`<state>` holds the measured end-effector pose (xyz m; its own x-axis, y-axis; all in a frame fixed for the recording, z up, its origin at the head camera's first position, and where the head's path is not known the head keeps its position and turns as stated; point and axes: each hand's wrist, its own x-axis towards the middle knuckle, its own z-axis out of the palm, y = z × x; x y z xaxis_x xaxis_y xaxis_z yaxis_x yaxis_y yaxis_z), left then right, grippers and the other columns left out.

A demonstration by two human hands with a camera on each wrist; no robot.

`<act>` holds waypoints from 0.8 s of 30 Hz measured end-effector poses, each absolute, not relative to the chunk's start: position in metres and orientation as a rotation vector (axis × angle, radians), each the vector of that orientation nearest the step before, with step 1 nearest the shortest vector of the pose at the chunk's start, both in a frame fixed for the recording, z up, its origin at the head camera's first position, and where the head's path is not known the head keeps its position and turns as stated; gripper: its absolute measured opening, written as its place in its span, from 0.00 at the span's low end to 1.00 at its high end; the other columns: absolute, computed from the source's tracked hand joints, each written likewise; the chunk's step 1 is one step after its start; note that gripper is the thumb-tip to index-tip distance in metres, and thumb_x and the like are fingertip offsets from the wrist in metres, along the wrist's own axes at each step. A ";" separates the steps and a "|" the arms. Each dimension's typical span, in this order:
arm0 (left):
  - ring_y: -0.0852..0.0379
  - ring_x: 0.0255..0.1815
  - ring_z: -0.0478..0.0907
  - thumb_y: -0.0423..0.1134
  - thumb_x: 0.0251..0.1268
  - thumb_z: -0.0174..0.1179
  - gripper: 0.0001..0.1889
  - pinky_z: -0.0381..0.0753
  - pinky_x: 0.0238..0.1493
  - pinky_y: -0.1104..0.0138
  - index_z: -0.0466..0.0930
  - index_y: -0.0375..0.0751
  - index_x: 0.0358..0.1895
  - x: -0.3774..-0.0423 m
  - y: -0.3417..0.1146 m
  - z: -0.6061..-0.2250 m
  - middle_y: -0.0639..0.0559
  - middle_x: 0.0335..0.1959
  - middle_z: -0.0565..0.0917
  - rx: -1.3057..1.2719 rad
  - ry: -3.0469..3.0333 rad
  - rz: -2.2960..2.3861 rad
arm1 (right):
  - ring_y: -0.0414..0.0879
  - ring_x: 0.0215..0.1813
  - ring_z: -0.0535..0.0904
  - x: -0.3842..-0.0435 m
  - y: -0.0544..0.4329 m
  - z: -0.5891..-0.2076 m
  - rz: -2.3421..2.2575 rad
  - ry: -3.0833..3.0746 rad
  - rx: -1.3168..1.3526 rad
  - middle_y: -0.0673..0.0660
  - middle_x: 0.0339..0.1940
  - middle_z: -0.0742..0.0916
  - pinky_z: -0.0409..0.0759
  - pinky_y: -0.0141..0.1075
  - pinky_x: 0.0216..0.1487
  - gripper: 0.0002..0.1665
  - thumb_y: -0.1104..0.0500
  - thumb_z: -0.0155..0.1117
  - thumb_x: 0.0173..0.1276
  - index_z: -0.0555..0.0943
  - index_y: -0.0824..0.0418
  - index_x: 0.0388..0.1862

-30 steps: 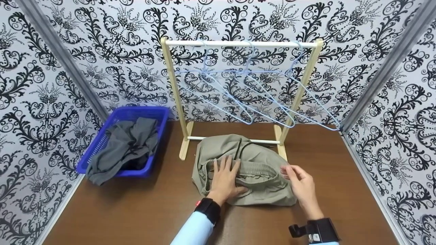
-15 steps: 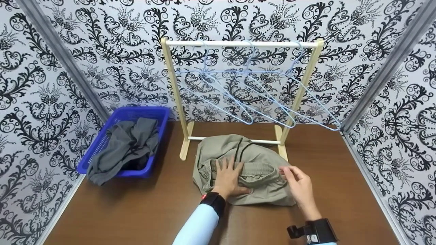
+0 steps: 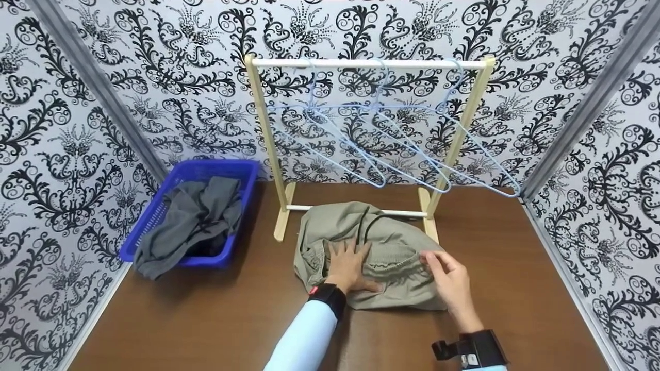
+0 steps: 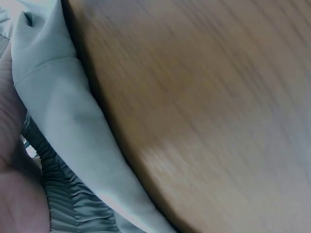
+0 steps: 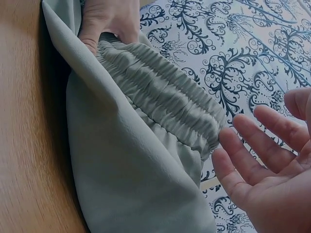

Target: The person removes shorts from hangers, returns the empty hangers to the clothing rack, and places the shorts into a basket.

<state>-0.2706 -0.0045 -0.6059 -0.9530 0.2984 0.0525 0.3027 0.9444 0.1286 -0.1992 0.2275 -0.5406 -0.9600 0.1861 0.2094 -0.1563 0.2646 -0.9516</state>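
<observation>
Khaki-green pants (image 3: 405, 291) with a gathered elastic waistband (image 5: 165, 97) and a dark drawstring lie bunched on the table. My left hand (image 3: 348, 268) rests on them at the waistband with its fingers spread; in the left wrist view only part of that hand (image 4: 17, 199) shows at the left edge. My right hand (image 3: 451, 278) is at the right end of the waistband. In the right wrist view that hand (image 5: 272, 170) has loosely bent, parted fingers, the tips at the waistband's edge and nothing held between them.
A blue basket (image 3: 246, 190) with dark grey clothing (image 3: 191, 216) hanging over its front rim stands at left. Behind the pants is a wooden rack (image 3: 276, 154) with several light-blue hangers (image 3: 412, 178) on its rail. Patterned walls (image 3: 67, 154) enclose the wooden table (image 3: 206, 319).
My left hand has slid slightly right, and the waistband opening looks narrower. My right hand has shifted a little left along the waistband's end.
</observation>
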 end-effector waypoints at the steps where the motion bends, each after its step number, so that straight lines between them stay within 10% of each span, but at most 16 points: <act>1: 0.32 0.77 0.62 0.79 0.28 0.75 0.66 0.52 0.74 0.30 0.63 0.59 0.80 -0.270 -0.004 -0.605 0.41 0.80 0.64 -0.470 -3.072 -0.218 | 0.39 0.43 0.85 -0.199 0.227 -0.540 1.749 -2.257 -0.028 0.64 0.45 0.90 0.78 0.24 0.45 0.14 0.60 0.60 0.79 0.88 0.68 0.50; 24: 0.37 0.56 0.79 0.71 0.34 0.78 0.39 0.76 0.56 0.38 0.87 0.51 0.52 -0.255 -0.003 -0.602 0.46 0.56 0.84 -0.486 -2.861 -0.226 | 0.33 0.40 0.83 -0.191 0.212 -0.541 1.678 -2.242 0.035 0.62 0.41 0.91 0.78 0.22 0.43 0.12 0.63 0.61 0.78 0.88 0.70 0.47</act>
<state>-0.2549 -0.0027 -0.6018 -0.9185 0.3061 0.2501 0.3416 0.9331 0.1123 -0.1911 0.2120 -0.5412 -0.9421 0.1807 0.2824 -0.2200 0.3025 -0.9274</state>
